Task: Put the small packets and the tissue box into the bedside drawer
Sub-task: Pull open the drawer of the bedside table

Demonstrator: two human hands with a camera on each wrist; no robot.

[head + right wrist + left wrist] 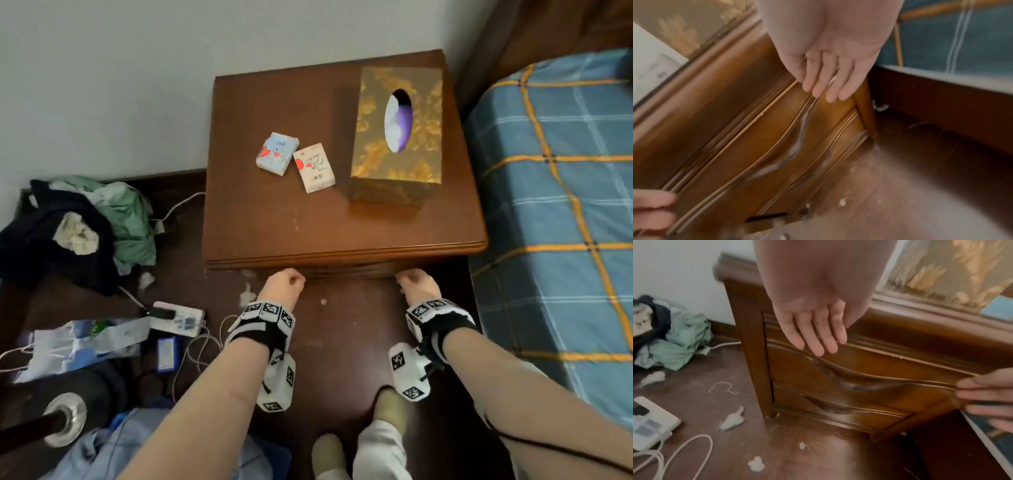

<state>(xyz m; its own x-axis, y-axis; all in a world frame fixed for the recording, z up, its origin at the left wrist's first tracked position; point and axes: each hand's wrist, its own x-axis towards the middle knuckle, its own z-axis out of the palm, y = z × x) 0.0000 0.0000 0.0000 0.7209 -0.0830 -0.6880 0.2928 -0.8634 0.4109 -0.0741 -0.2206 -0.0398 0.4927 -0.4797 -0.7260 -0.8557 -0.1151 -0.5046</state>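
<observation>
Opening the drawer is the step in hand. Left hand [813, 324] and right hand [830, 76] are reaching for the top drawer [869, 369], fingers straight, gripping nothing. Packets [295, 161] and tissue box [397, 133] are sitting on the nightstand [274, 222]. Next it needs fingers hooking the groove and pulling.

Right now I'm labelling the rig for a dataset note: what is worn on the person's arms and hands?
Both forearms are bare, with no sleeves or gloves. The left hand and right hand each have a black wrist strap carrying white square tiles printed with black fiducial markers. A white box-shaped camera unit with the same markers hangs under each wrist. A thin black cable runs along the right forearm.
</observation>
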